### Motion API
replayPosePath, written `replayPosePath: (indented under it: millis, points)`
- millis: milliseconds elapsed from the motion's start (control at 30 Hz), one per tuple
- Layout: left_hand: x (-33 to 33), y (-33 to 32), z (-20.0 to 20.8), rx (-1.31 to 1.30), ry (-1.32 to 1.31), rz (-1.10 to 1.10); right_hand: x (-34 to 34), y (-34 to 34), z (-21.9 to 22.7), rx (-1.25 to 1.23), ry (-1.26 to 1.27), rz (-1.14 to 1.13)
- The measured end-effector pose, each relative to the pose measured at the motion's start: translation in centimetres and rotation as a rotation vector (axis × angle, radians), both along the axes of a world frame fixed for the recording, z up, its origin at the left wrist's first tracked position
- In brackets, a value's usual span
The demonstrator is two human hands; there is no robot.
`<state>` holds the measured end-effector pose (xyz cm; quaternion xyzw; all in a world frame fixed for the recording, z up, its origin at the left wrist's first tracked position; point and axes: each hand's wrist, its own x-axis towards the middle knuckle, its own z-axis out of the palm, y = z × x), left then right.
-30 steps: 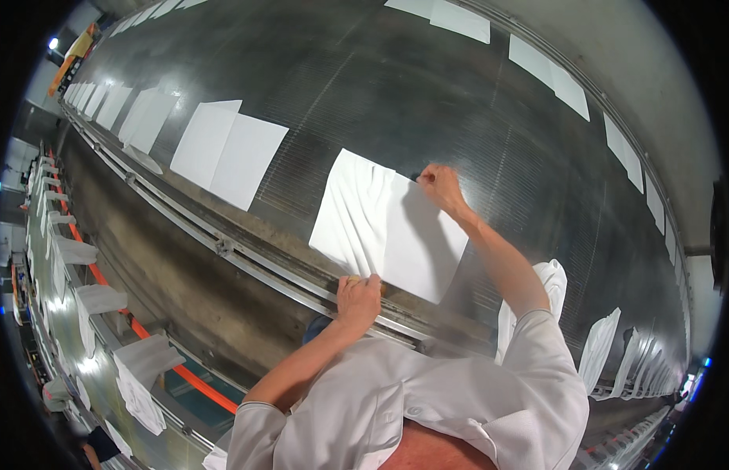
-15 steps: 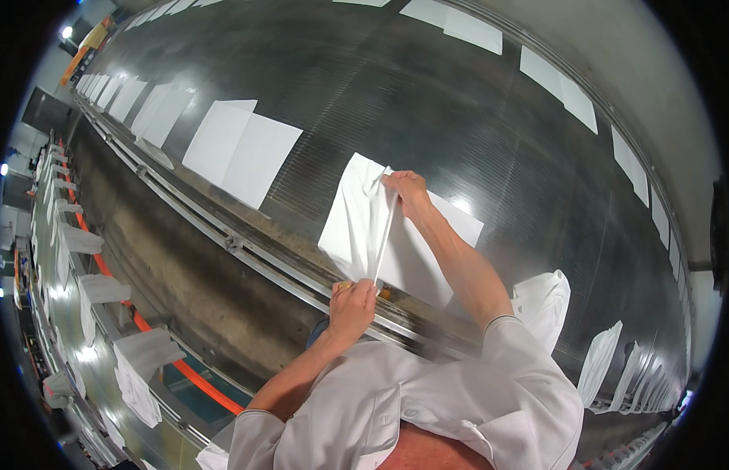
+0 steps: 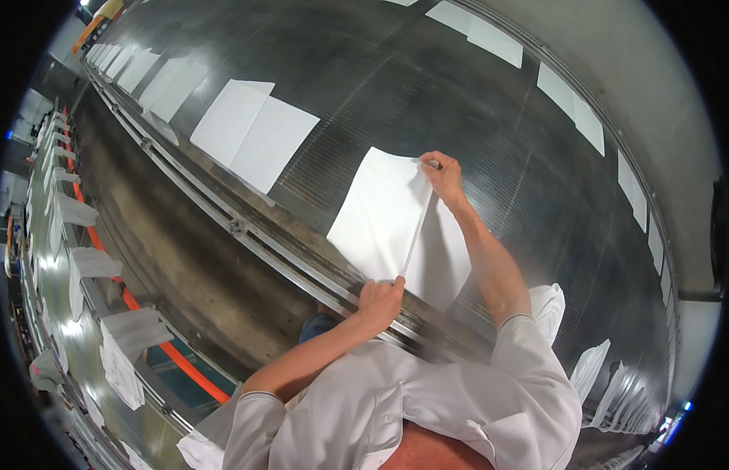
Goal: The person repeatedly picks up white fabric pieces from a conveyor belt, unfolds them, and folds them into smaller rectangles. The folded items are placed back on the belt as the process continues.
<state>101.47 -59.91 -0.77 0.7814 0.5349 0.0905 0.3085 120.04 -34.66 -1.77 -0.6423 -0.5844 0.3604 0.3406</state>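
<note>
A white fabric piece (image 3: 380,211) lies partly on the long dark table, its right edge lifted between my hands. My right hand (image 3: 445,176) pinches the far corner of that edge. At the near end, my left hand (image 3: 382,303) pinches the same edge close to the table's rail. The fabric is mostly smooth, with faint creases near my left hand. Under its raised edge, to the right, a second white fabric piece (image 3: 451,262) lies on the table, partly hidden by my right forearm.
White fabric pairs (image 3: 255,133) lie in a row along the near edge and more along the far edge. Crumpled white cloths (image 3: 546,309) sit to my right. A metal rail (image 3: 238,227) borders the dark table (image 3: 357,102). An orange hose (image 3: 184,360) runs at lower left.
The fabric between my hands has gone from bunched and wrinkled to nearly smooth. Both hands have shifted rightward in the view, still pinching its edge.
</note>
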Motion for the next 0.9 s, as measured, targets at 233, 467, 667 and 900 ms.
replayPosePath:
  millis: [233, 467, 667, 900]
  points:
    - [1.8, 0.4, -0.5, -0.047, 0.029, -0.049, 2.3, -0.3, -1.6, 0.027, 0.052, -0.022]
    - [1.9, -0.3, -0.3, 0.086, 0.071, -0.144, 3.2, -1.0, -1.7, 0.085, -0.024, -0.003]
    - [1.2, -1.2, 0.3, 0.254, 0.078, -0.336, 4.2, -1.2, -1.7, 0.092, -0.031, -0.011]
    - [-2.0, -1.2, 0.5, 0.236, 0.091, -0.217, 5.0, -1.4, -2.4, 0.291, -0.450, -0.222]
